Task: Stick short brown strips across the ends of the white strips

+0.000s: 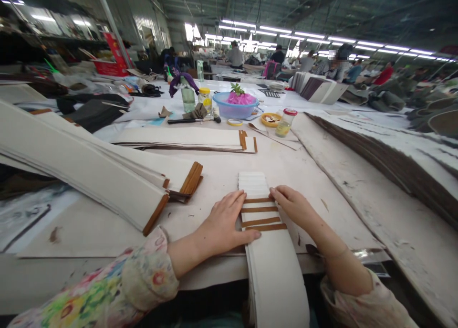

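A fanned stack of long white strips with brown edges [263, 213] lies in front of me and hangs over the table's near edge. My left hand [225, 220] rests flat on the stack's left side with its fingers stretched out. At the right side, my right hand [291, 205] touches the stack with its fingers curled lightly on the strips. Neither hand holds anything.
More strip stacks lie at the left [82, 165] and ahead [186, 139]. A blue bowl [235, 106], jars [205, 99], a brush [193, 120] and a yellow dish [271, 119] stand farther back. A long dark-edged pile [386, 161] runs along the right. Other people work at distant tables.
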A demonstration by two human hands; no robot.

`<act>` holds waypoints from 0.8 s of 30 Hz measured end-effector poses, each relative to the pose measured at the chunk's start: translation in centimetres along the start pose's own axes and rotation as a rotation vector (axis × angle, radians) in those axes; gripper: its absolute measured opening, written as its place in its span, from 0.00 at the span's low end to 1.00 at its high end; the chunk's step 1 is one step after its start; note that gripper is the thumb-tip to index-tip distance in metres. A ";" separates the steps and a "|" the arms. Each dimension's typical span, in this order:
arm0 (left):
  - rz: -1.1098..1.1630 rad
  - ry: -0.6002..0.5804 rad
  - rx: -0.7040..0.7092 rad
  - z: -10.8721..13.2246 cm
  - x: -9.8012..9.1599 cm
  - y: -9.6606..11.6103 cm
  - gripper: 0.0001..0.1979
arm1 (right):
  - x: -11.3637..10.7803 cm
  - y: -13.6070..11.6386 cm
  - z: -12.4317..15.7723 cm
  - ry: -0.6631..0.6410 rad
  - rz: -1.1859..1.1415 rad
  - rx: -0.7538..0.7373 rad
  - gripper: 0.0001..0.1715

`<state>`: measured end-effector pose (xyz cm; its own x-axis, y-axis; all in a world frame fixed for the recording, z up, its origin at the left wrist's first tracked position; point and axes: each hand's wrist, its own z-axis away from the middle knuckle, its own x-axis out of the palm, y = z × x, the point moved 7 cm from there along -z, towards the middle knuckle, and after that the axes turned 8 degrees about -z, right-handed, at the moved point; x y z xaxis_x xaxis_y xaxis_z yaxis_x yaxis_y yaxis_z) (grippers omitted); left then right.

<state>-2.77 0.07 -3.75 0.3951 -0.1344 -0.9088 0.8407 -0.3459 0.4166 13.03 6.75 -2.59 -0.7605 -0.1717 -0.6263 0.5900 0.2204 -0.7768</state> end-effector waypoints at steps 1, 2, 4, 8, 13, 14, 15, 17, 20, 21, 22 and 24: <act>-0.002 -0.005 -0.001 0.0 0.0 0.0 0.43 | 0.0 -0.1 -0.1 -0.008 -0.017 0.012 0.19; -0.004 -0.009 -0.003 0.0 0.1 0.0 0.43 | 0.1 -0.2 -0.2 -0.020 -0.033 0.020 0.20; -0.005 -0.011 -0.008 0.0 0.1 0.0 0.44 | 0.2 -0.5 -0.4 -0.068 -0.095 0.036 0.20; 0.010 0.009 -0.005 0.1 0.1 -0.1 0.44 | 1.4 -0.8 -0.2 -0.230 -0.227 0.088 0.20; 0.063 0.018 -0.033 0.1 0.2 -0.4 0.46 | 1.5 -1.3 0.2 -0.196 -0.198 0.033 0.20; 0.077 0.024 -0.041 0.1 0.2 -0.5 0.47 | 1.4 -1.5 0.3 -0.177 -0.212 0.017 0.19; 0.093 0.032 -0.050 0.1 0.1 -0.5 0.48 | 1.2 -1.6 0.4 -0.159 -0.231 0.007 0.19; 0.125 0.050 -0.055 0.2 -0.1 -0.5 0.49 | 0.8 -1.8 0.8 -0.123 -0.282 0.010 0.18; 0.165 0.060 -0.006 0.3 -0.5 0.1 0.38 | 0.3 -1.7 1.2 -0.076 -0.362 0.049 0.19; 0.177 0.065 0.021 0.3 -0.6 0.3 0.33 | 0.2 -1.6 1.3 -0.071 -0.388 0.067 0.19; 0.190 0.071 0.046 0.3 -0.8 0.6 0.29 | 0.2 -1.4 1.3 -0.070 -0.410 0.085 0.20; 0.222 0.090 0.079 0.3 -1.1 1.0 0.23 | 0.2 -1.2 1.4 -0.064 -0.436 0.103 0.21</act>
<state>-2.50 -0.44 -2.39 0.6012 -0.1327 -0.7880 0.6995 -0.3893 0.5993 12.59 5.09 -1.88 -0.9275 -0.2873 -0.2390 0.2443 0.0178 -0.9695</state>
